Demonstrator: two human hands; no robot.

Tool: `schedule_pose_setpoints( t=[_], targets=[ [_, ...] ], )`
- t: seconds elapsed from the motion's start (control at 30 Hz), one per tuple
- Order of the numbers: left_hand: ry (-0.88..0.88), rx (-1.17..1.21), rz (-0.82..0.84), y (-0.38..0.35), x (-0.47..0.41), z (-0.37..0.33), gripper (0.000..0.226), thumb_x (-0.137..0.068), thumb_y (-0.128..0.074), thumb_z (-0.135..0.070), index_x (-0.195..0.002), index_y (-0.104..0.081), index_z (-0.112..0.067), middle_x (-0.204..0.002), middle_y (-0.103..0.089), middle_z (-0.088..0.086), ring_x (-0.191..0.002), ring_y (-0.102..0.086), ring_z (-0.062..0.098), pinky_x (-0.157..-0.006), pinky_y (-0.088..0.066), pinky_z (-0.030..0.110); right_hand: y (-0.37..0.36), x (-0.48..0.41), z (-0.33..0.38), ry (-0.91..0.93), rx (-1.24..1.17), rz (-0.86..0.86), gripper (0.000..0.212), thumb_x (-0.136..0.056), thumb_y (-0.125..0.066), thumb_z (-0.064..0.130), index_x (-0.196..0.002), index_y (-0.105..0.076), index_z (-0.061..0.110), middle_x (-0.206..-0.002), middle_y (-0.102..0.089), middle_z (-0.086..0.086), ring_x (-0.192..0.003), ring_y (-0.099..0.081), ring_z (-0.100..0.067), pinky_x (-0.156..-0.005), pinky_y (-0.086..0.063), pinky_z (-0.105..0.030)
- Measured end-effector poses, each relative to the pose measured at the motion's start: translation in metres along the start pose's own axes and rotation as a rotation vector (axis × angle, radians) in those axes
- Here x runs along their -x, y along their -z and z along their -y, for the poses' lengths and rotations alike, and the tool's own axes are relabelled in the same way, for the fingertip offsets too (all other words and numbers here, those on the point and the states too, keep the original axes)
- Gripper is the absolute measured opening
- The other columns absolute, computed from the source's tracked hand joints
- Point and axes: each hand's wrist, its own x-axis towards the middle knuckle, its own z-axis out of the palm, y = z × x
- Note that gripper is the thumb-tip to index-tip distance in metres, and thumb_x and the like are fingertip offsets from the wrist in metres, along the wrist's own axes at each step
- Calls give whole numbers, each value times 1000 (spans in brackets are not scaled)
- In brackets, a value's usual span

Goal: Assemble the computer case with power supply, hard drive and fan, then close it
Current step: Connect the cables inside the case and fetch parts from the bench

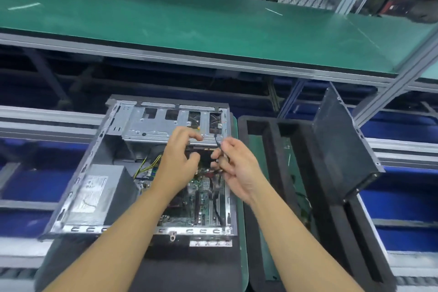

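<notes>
An open computer case [78, 197] lies on its side on a dark mat. Its grey power supply [97, 191] sits at the left, the green motherboard [201, 199] at the right, and a metal drive cage [154, 125] at the far end. My right hand [239, 168] pinches a thin black cable [216, 141] that runs up to the cage's right end. Just left of it, my left hand [180, 156] hovers over the board with fingers curled and holds nothing I can see. The black side panel [341, 142] leans upright to the right.
A black foam tray [275, 173] with deep slots stands right of the case and holds the side panel. A green shelf [189, 26] on an aluminium frame overhangs the far side. Blue bins [403, 208] line the racks left and right.
</notes>
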Motion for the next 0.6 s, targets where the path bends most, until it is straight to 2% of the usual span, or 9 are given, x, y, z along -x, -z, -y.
schedule_pose_setpoints(
  t=[0.07,0.13,0.17,0.23,0.3,0.37,0.47,0.6],
  targets=[
    [60,65,-15,1,5,7,47,-73,-45,9,-104,-54,-25,-119,-46,-9,-119,-44,-2,-94,-37,12,-8,1,-12,-19,57,53,16,-109,-44,11,-123,-44,3,-107,-76,-6,-44,-28,-7,-73,-58,-29],
    [206,194,-48,3,9,12,53,-77,-45,17,-103,-56,-28,-121,-50,-6,-117,-49,0,-89,-41,12,-13,3,-25,-39,127,86,27,-109,-44,8,-136,-41,3,-125,-72,-4,-47,-28,-8,-79,-57,-33],
    [304,300,-60,5,10,15,52,-81,-47,18,-102,-58,-29,-119,-54,-5,-114,-54,4,-84,-45,14,-15,3,-32,-51,137,68,32,-108,-44,4,-140,-40,6,-124,-72,-2,-49,-32,-9,-82,-56,-36],
    [448,571,-59,7,12,21,43,-87,-56,18,-103,-58,-22,-111,-63,-1,-111,-63,16,-82,-51,19,-16,3,-43,-65,129,3,39,-106,-45,-4,-142,-43,10,-105,-73,-1,-56,-46,-12,-82,-51,-37],
    [531,852,-15,11,14,27,37,-86,-58,20,-109,-56,-9,-110,-65,9,-111,-67,26,-84,-55,24,-16,3,-53,-60,149,-36,39,-103,-47,-6,-138,-51,12,-89,-68,1,-64,-56,-12,-77,-48,-35],
    [582,1040,21,16,19,34,40,-86,-58,19,-119,-52,-2,-115,-66,16,-111,-68,28,-82,-56,25,-18,5,-58,-60,168,-63,37,-102,-47,-5,-130,-61,15,-86,-65,1,-67,-59,-13,-71,-50,-33],
    [628,1094,71,19,22,45,43,-88,-56,17,-126,-50,-2,-119,-69,17,-112,-68,27,-79,-57,24,-28,7,-65,-51,257,-135,30,-99,-47,-5,-116,-61,15,-81,-65,1,-64,-58,-13,-61,-50,-30],
    [652,910,177,17,22,56,35,-92,-60,6,-125,-54,-5,-115,-73,9,-108,-69,26,-82,-59,28,-37,9,-68,-20,415,-183,19,-99,-44,4,-108,-59,12,-70,-57,5,-58,-51,-10,-56,-46,-22]
  ],
)
